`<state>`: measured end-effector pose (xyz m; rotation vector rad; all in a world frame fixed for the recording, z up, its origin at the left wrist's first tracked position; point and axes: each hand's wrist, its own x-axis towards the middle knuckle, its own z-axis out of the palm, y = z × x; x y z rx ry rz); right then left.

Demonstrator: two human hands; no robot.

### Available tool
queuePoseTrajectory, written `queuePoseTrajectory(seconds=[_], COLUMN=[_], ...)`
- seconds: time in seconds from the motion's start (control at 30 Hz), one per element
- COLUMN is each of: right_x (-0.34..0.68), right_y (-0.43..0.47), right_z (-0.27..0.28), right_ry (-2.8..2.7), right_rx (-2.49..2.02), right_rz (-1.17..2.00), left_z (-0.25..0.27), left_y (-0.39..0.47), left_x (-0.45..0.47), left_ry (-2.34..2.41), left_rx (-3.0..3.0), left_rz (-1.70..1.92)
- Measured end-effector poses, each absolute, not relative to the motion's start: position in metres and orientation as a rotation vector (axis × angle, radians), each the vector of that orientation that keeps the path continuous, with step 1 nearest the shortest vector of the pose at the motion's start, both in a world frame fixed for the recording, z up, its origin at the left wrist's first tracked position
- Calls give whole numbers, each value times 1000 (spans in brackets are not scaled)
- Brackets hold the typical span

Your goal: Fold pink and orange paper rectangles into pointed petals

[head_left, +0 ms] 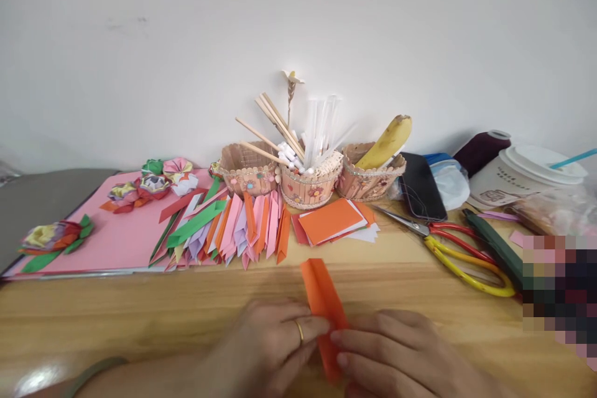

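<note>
A strip of orange paper (pixel 321 289), creased lengthwise, stands out between my two hands near the table's front edge. My left hand (pixel 280 336), with a ring on one finger, is closed on the paper's left side. From the right, my right hand (pixel 396 348) presses its fingertips on the paper's other edge. The strip's lower end is blurred. Just beyond lies a stack of paper rectangles (pixel 331 222), orange on top. Left of the stack, several folded paper pieces (pixel 228 230) in pink, orange, green and purple lie in a row.
Three decorated baskets (pixel 249 174) stand along the wall with sticks, clear tubes and a banana (pixel 387 140). Folded paper flowers (pixel 153 183) rest on a pink sheet (pixel 125 242). To the right are scissors (pixel 466 255), a phone (pixel 422 186) and a lidded cup (pixel 522 174).
</note>
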<state>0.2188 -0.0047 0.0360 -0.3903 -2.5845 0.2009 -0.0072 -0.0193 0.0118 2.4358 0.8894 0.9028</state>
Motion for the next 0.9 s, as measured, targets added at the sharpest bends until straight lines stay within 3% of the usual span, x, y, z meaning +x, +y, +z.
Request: queuePoseTrajectory(seconds=[0.23, 0.37, 0.6, 0.9], right_x=[212, 213, 214, 218], right_y=[1, -4, -2, 3], right_z=[38, 32, 15, 21], right_ry=[-2731, -2645, -2668, -2655], right_rx=[-376, -562, -764, -816], right_rz=[155, 130, 246, 517], left_z=[15, 14, 1, -4], left_y=[-9, -9, -14, -17], left_x=[-8, -7, -10, -8], left_ry=[940, 957, 945, 1027], left_rx=[2343, 2695, 3045, 2917], left_rz=[885, 908, 652, 722])
